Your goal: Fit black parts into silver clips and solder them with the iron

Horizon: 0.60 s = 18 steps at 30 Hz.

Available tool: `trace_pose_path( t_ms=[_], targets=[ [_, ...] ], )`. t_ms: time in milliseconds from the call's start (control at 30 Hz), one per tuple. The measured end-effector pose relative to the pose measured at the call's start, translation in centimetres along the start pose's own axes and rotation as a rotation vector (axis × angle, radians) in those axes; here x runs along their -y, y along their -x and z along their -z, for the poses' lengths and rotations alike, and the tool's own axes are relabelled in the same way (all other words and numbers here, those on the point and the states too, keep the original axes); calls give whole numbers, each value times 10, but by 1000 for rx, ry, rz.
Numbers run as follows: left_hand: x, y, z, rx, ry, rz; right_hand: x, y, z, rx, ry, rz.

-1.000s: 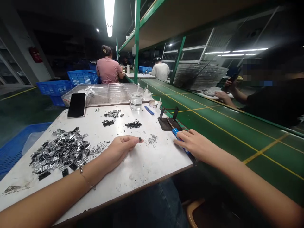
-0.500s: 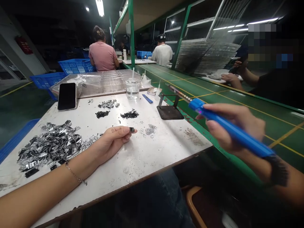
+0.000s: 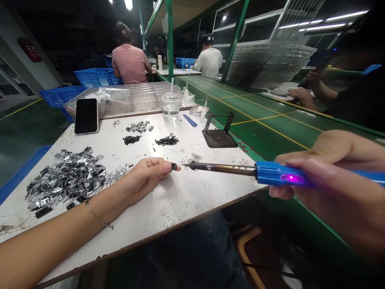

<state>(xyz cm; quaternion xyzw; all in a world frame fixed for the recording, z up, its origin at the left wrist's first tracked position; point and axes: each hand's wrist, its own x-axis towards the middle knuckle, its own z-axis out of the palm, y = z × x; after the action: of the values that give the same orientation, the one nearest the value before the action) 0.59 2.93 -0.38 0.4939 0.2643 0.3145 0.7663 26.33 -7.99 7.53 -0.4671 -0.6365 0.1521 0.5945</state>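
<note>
Left hand [image 3: 147, 176] rests on white worn tabletop [image 3: 180, 200], thumb and forefinger pinched narrow on small black metal clip [image 3: 173, 166]. Right hand [image 3: 333, 180] closed around blue-handled soldering iron [image 3: 270, 172], held beyond right table edge; its tip just beside clip. Bare tabletop near front edge; black iron stand [image 3: 219, 136] behind.

On the worn white work table [image 3: 168, 200], the heap of small silvery and black metal clips [image 3: 64, 178] lies at the left, with the black-screened smartphone [image 3: 86, 115] behind it. The clear glass cup [image 3: 170, 106] stands at the back, before the transparent plastic tray [image 3: 135, 98]. The dark metal soldering-iron stand [image 3: 219, 136] sits at the right edge, beside the green conveyor belt [image 3: 270, 124].
</note>
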Motion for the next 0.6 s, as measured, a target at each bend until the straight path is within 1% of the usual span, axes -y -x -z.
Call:
trace_pose_path(
  t_ms=[100,167,400,600],
  targets=[
    [1,0,1,-1,-11,-6,-4,6,-5,33,-95,-128],
    [1,0,1,-3,-15,-7,-7,8,-7,28,-144,-171],
    [1,0,-1,-22,-45,-5,-13,9,-7,32,-178,-177],
    [-2,1,-4,-5,-89,6,-16,11,-9,69,-165,-173]
  ],
)
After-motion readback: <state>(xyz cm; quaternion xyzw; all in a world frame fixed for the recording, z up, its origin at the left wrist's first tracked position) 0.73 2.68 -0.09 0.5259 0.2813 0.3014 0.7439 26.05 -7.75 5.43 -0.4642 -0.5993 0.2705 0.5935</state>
